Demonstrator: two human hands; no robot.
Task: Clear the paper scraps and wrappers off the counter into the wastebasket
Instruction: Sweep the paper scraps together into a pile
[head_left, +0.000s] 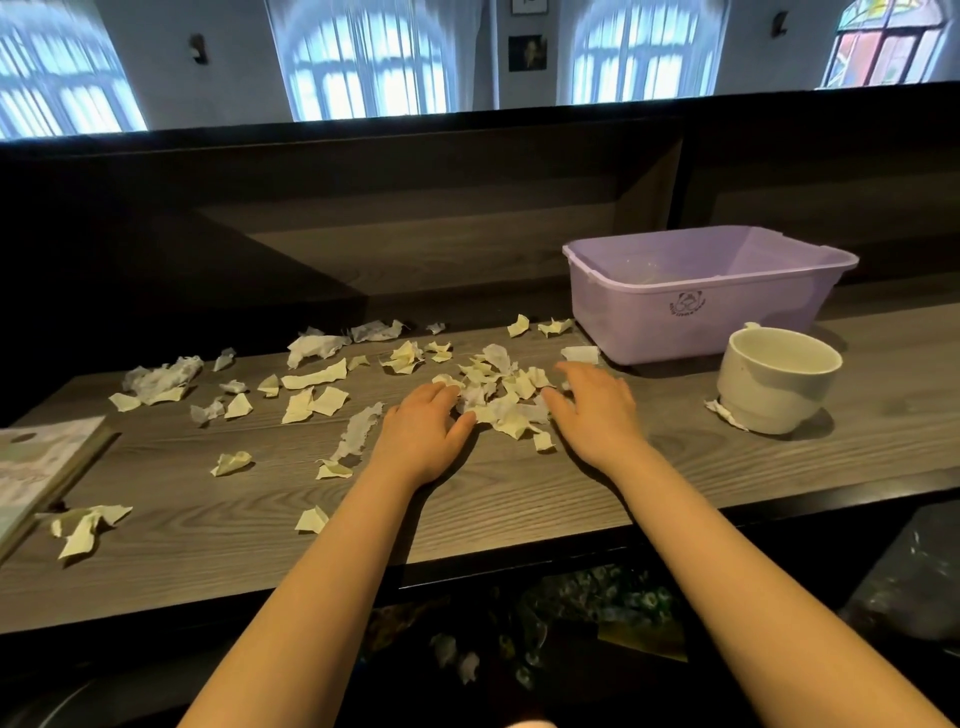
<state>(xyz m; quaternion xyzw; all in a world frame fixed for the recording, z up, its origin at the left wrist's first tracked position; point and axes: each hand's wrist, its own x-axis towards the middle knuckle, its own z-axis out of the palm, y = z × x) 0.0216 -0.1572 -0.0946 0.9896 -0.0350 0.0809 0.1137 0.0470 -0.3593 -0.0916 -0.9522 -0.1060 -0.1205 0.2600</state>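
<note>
Paper scraps (506, 402), pale yellow and white, are scattered over the wood-grain table (519, 509) to the left of the lilac plastic tub (696, 312). The densest heap lies just in front and to the left of the tub's near corner. This heap is flanked by both hands, laid palm down: the left hand (423, 426) on the side away from the tub, the right hand (597, 410) on the side nearer it. Nothing is gripped by either; the fingers are loosely spread, their tips touching the scraps. A white cup (774, 384) is stood just to the right and in front of the tub, with a torn scrap against its base. A book (47, 467) is seen far to the left of the tub.
</note>
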